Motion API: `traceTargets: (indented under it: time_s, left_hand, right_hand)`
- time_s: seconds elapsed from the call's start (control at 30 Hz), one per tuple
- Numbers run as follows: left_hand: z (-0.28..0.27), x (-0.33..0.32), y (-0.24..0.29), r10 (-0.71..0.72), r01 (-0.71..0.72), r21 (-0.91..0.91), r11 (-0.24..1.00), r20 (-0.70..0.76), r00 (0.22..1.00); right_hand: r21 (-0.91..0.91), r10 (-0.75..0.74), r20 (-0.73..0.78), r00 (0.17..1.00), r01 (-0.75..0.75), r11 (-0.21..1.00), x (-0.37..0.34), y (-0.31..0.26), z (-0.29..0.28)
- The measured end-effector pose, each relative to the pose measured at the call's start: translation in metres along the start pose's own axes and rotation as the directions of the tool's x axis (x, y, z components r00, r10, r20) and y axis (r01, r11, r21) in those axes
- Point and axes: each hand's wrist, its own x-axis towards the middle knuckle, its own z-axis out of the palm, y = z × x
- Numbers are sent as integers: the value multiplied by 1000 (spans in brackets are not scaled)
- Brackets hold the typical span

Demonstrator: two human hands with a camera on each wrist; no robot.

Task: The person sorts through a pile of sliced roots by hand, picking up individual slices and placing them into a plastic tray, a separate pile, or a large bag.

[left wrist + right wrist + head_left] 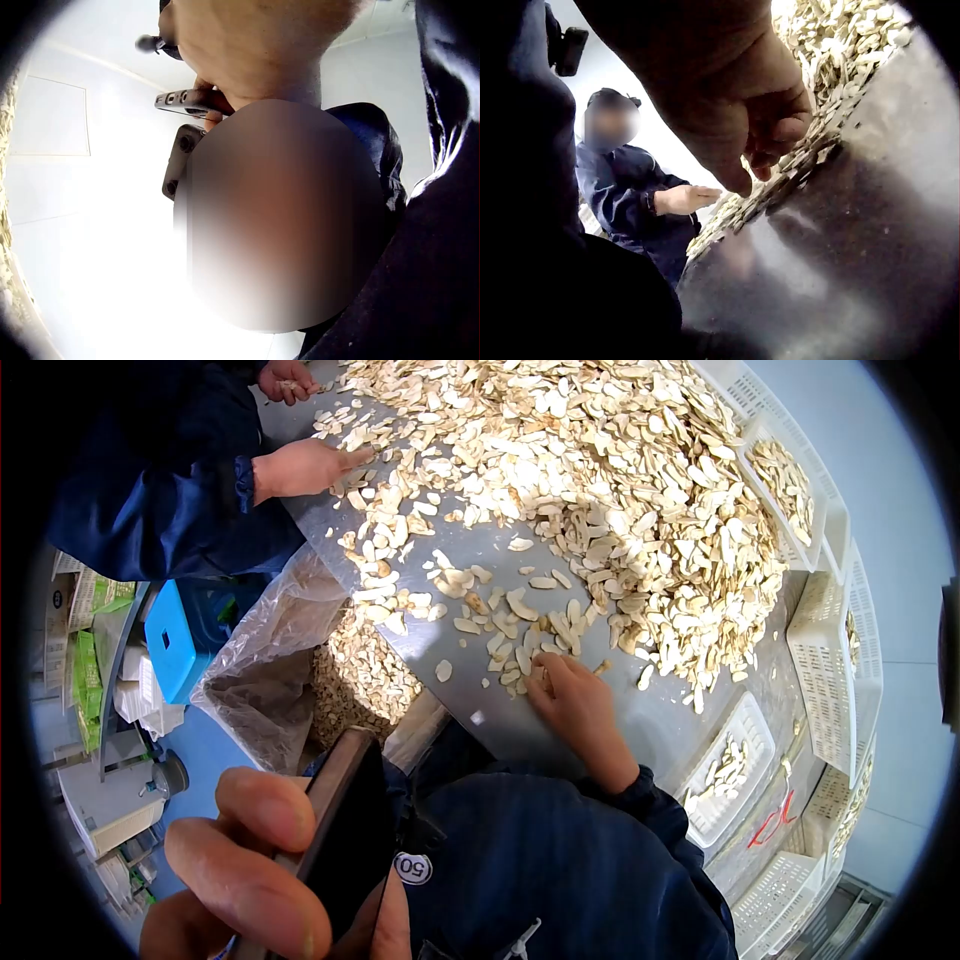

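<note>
My left hand (250, 850) is raised close to the head camera and grips a dark, slim phone (345, 815), with fingers along one side and the thumb on the other. The left wrist view shows the phone's edge (196, 100) beyond the hand. My right hand (578, 705) is low over the metal table (440, 660), fingertips among loose pale dried slices (515, 650) at the near edge of the heap. In the right wrist view its fingers (791, 127) bend loosely, the thumb apart from them, and no slice shows between them.
A large heap of slices (640, 490) covers the far table. Across the corner, another person's hand (305, 467) reaches to the slices. A plastic-lined container (270, 670) of slices stands below the edge. White baskets (825, 660) line the right; a white tray (755, 735) holds some slices.
</note>
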Motion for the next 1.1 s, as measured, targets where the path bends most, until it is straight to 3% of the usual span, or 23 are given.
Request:
traceTargets:
  time_s: [0.13,0.23,0.43,0.57,0.6,0.63,0.67,0.73,0.83,0.87,0.97,1.1]
  left_hand:
    - [1,1,-2,37,-37,-6,999,0,999]
    - [2,3,-6,83,-83,-16,996,-7,997]
    - [15,13,-17,233,-235,-35,971,-51,971]
    - [42,32,-28,437,-429,80,900,-164,885]
    - [21,38,-34,528,-526,-37,849,66,847]
    - [1,45,-41,585,-554,-191,811,292,756]
    - [-7,58,-58,716,-620,-360,697,305,628]
    - [0,55,-65,769,-654,-444,612,142,623]
    - [-1,43,-66,699,-619,-384,685,106,707]
    - [-2,39,-65,680,-604,-373,704,109,725]
    - [-4,33,-67,643,-572,-362,736,108,759]
    - [-10,29,-69,615,-550,-357,755,92,783]
  right_hand:
    - [-60,-18,-62,998,15,998,13,-5,11]
    - [-102,-42,-7,999,41,994,18,-4,18]
    - [24,-34,106,994,32,999,14,-10,9]
    - [173,-13,22,1000,9,985,8,-7,4]
    - [243,21,4,1000,-21,970,5,-6,1]
    - [314,54,-11,998,-48,948,3,-5,-2]
    - [298,112,-2,994,-107,949,-1,-1,-10]
    - [263,231,12,973,-226,938,-14,13,-28]
    - [174,199,-182,963,-168,970,-41,26,-41]
    - [113,109,-220,969,-86,990,-60,50,-32]
    - [-137,-85,-279,957,48,989,-88,50,-26]
    - [-141,33,-71,997,-43,989,-98,59,-6]
